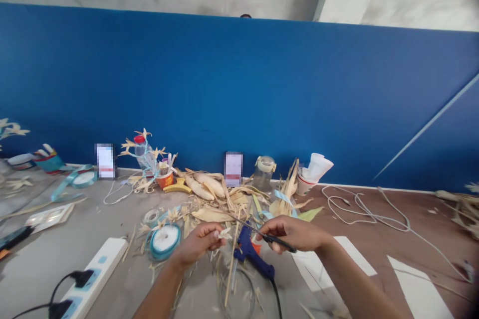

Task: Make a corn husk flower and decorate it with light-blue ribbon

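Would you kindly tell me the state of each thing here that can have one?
Left hand, pinching a pale husk piece
Right hand, gripping a black-handled tool
Glue gun, corded; heat unclear
Power strip, two plugs in
Phones, upright, screens lit
Red-capped bottle, upright, closed

readable text: none | left phone (106, 161) and middle phone (233, 169): screens pixelated, illegible | orange-red cup (165, 180): yellow marking, too small to read | white paper cup (304, 188): printed marks, illegible
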